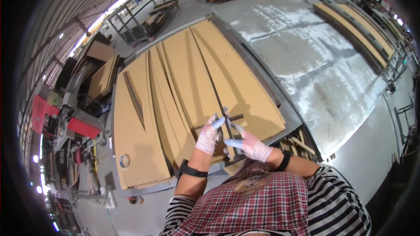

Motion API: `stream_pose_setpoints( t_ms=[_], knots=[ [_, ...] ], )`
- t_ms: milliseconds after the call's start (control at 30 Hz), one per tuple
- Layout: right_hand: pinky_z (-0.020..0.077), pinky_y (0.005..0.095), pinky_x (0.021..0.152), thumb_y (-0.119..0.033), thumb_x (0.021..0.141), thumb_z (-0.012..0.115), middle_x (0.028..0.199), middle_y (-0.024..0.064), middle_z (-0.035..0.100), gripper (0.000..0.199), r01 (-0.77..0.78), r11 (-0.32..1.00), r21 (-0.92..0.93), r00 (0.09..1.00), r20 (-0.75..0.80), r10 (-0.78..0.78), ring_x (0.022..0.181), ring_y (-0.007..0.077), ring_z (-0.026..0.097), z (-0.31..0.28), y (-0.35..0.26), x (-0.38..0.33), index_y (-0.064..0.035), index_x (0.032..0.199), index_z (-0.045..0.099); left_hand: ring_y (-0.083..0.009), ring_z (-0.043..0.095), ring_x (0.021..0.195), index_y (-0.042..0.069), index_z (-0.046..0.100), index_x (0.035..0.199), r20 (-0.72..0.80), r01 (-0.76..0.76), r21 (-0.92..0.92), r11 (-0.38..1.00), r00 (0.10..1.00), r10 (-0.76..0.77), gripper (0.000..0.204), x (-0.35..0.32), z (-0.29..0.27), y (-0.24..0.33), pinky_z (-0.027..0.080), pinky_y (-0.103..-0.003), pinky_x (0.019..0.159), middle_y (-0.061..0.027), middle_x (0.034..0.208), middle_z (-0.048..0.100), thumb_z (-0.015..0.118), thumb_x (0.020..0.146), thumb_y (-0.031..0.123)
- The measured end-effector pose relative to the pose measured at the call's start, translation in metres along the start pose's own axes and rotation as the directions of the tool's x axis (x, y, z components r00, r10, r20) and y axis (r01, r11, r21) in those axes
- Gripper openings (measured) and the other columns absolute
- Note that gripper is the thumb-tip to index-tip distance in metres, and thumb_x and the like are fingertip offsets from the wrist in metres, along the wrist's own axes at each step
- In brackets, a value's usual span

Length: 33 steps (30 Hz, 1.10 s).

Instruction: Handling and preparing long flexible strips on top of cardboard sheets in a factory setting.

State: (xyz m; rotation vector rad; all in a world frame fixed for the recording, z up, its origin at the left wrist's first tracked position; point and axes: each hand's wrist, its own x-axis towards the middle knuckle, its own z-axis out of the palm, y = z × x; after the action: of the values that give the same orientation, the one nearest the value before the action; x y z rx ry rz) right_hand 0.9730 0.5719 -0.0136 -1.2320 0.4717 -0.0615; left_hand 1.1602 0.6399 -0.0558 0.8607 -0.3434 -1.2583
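Observation:
Both my hands wear white gloves with reddish stripes and bluish fingertips. My left hand (209,135) is closed on a long, narrow strip (214,85) that looks dark along its length and tan near its lower end. My right hand (251,145) grips the same strip close to its near end, thumb across it. From there the strip runs away from me over large tan corrugated cardboard sheets (245,83). A short dark bar (236,117) lies crosswise just beyond my fingers, partly hidden by them. Which fingers touch the strip underneath is hidden.
Left of my hands, narrower cardboard pieces (131,144) overlap, with a tape roll (124,161) on them. A large grey metal surface (302,57) adjoins at right. Wood scraps (302,145) lie near my right forearm. Red machine parts (84,128) stand at far left.

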Motion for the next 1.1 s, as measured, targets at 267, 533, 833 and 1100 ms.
stream_pose_setpoints(
  t_ms=[267,533,833,1100],
  knots=[
    [0.0458,0.0384,0.093,-0.019,0.089,0.062,0.117,0.0195,0.060,0.049,0.242,0.767,-0.594,0.805,-0.320,-0.501,0.113,0.0346,0.056,-0.060,0.029,-0.060,-0.0004,0.131,0.046,-0.0262,0.063,0.086,0.007,0.047,0.118,-0.092,-0.009,-0.265,0.964,0.996,-0.017,0.041,0.094,0.066,-0.023,0.055,-0.040,0.073,-0.0130,0.101,0.062,0.068,0.083,0.008],
    [0.0492,0.0447,0.071,-0.018,0.083,0.061,0.093,0.0185,0.055,0.058,0.092,0.541,-0.836,0.816,-0.249,-0.522,0.081,0.0377,0.057,-0.192,0.037,-0.091,-0.0134,0.138,0.041,-0.0245,0.061,0.092,0.016,0.016,0.149,-0.272,0.103,0.257,0.961,0.962,-0.031,0.089,0.215,0.125,-0.067,0.053,-0.036,0.073,-0.0173,0.123,0.054,0.070,0.080,0.005],
    [0.0502,0.0457,0.070,-0.021,0.083,0.060,0.095,0.0188,0.055,0.062,0.010,0.565,-0.825,0.930,-0.201,-0.309,0.082,0.0373,0.059,-0.260,0.031,-0.074,-0.0138,0.140,0.036,-0.0277,0.058,0.107,0.015,0.023,0.147,-0.347,0.240,0.859,0.452,0.923,0.169,0.083,0.271,0.121,-0.087,0.054,-0.037,0.076,-0.0214,0.138,0.043,0.072,0.080,0.009],
    [0.0515,0.0462,0.074,-0.029,0.088,0.054,0.102,0.0191,0.057,0.058,0.032,0.565,-0.825,0.955,-0.141,-0.260,0.088,0.0369,0.061,-0.258,0.035,-0.078,-0.0133,0.140,0.035,-0.0364,0.050,0.118,0.009,0.052,0.129,0.144,0.012,0.887,-0.461,0.943,0.301,0.058,0.214,0.142,-0.124,0.041,-0.039,0.101,-0.0239,0.134,0.046,0.073,0.078,0.026]
  ],
)
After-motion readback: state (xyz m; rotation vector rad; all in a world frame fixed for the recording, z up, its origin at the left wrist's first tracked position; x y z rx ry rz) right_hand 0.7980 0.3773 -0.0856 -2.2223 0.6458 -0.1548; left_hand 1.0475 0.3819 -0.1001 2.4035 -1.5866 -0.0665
